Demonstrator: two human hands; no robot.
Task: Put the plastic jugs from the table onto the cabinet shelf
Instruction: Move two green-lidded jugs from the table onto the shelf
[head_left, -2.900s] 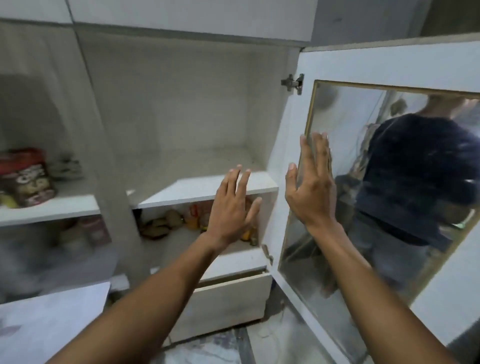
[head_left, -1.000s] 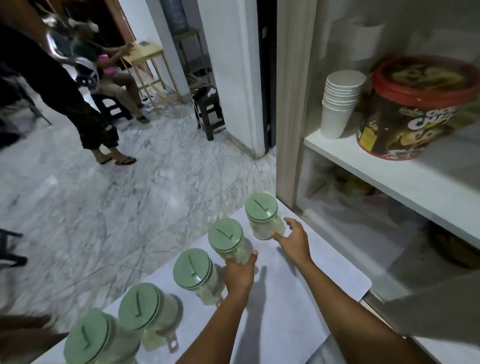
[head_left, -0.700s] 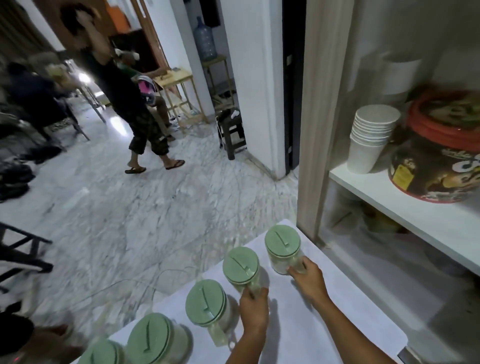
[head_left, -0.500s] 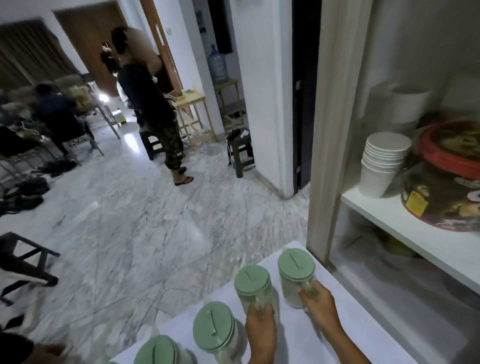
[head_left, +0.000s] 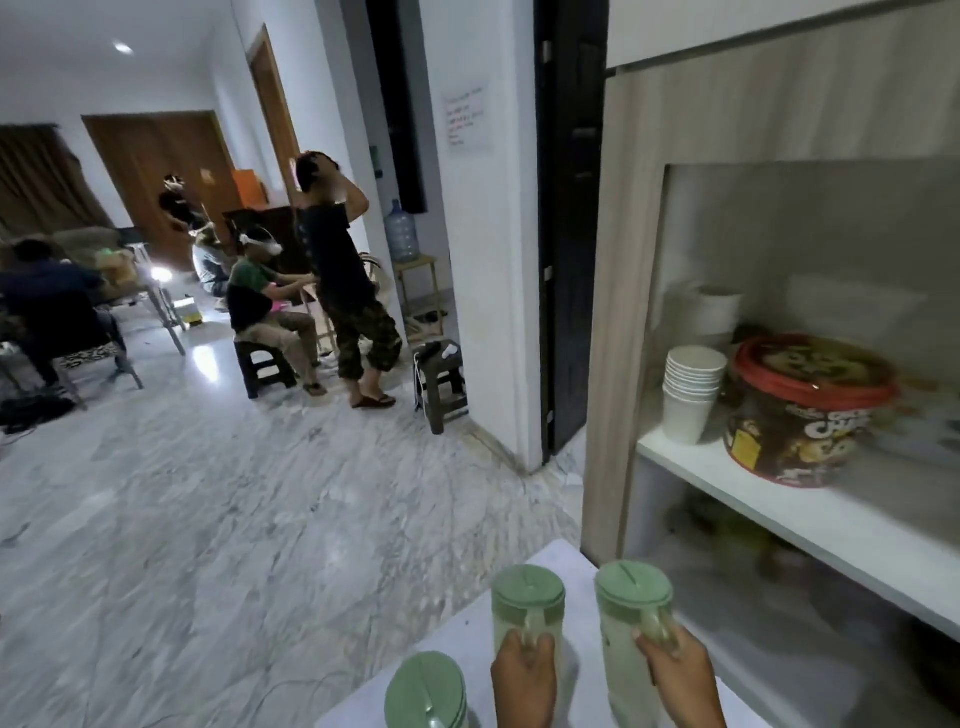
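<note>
Third jug (head_left: 426, 691), round green lid, stands at the bench (head_left: 457, 631) front edge. Left hand (head_left: 524, 675): fingers clenched on the handle of the middle translucent jug (head_left: 527, 605). Right hand (head_left: 680, 675): fingers grasping the handle of the right jug (head_left: 631, 618), near the bench's right corner. Both jugs sit higher in view than 0.5 s ago. Paper cups (head_left: 691, 395) on the cabinet shelf (head_left: 810, 525).

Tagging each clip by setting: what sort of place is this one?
Probably a home's living area, used as a shared workspace: marble floor, a cabinet shelf with paper cups and a snack tub, people seated on stools.
</note>
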